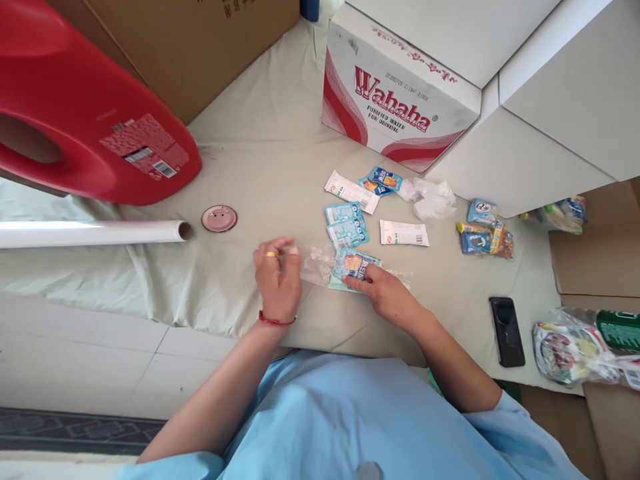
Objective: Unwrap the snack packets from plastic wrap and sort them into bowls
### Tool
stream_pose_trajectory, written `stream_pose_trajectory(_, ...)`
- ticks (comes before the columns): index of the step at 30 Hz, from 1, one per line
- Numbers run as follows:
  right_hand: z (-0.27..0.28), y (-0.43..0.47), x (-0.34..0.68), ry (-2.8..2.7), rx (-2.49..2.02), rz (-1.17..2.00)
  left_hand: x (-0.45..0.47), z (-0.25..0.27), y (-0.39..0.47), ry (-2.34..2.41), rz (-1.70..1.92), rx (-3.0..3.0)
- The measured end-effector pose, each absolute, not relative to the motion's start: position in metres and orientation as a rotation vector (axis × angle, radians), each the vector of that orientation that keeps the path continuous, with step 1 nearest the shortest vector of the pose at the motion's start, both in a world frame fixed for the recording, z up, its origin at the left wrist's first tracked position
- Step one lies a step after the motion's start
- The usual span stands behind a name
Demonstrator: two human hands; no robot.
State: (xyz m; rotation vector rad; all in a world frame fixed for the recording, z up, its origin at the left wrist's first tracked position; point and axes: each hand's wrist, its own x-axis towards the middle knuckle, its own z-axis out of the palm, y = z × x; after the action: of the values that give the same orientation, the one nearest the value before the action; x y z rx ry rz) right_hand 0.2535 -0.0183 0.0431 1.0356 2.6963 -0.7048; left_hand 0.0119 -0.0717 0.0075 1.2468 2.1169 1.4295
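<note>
My right hand [383, 290] pinches a blue snack packet [354, 264] with a picture of food on it, the thumb lying over its lower edge. A pale green-blue wrapper edge shows beneath that packet. Left of it lies a crumpled clear plastic bag [318, 265]. My left hand [278, 277], with a ring and a red cord bracelet, is beside the bag, its fingers loosely bent and the thumb apart. Just beyond the held packet are light blue packets [347, 225] lying back side up. White sachets [404, 233] and further blue packets [384, 178] lie farther back.
Crumpled white plastic [430, 198] and small snack packs [484, 239] lie to the right, with a black phone [507, 332] nearer me. At left are a round pin badge [219, 219], a white tube [95, 233] and a large red jug [95, 113]. A Wahaha carton [395, 100] stands behind.
</note>
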Motion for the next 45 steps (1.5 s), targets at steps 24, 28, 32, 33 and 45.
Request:
stream_pose_trajectory(24,0.046,-0.017,0.275,2.96,0.955,-1.311,0.099,0.024,-0.075,1.786,0.836,2.039)
stream_pose_trajectory(28,0.052,-0.016,0.305,2.881,1.588,-1.388,0.097,0.014,-0.092,1.82,0.649,2.27)
stream_pose_trajectory(32,0.04,-0.019,0.317,2.683,2.179,-0.754,0.094,0.009,-0.098,1.834,0.623,2.314)
stream_pose_trajectory(33,0.038,-0.021,0.318,2.668,2.149,-0.723,0.095,0.009,-0.097,1.847,0.606,2.3)
stream_pose_trajectory(45,0.075,-0.009,0.254,2.446,2.144,-1.597,0.099,0.005,-0.092,1.758,0.58,2.336)
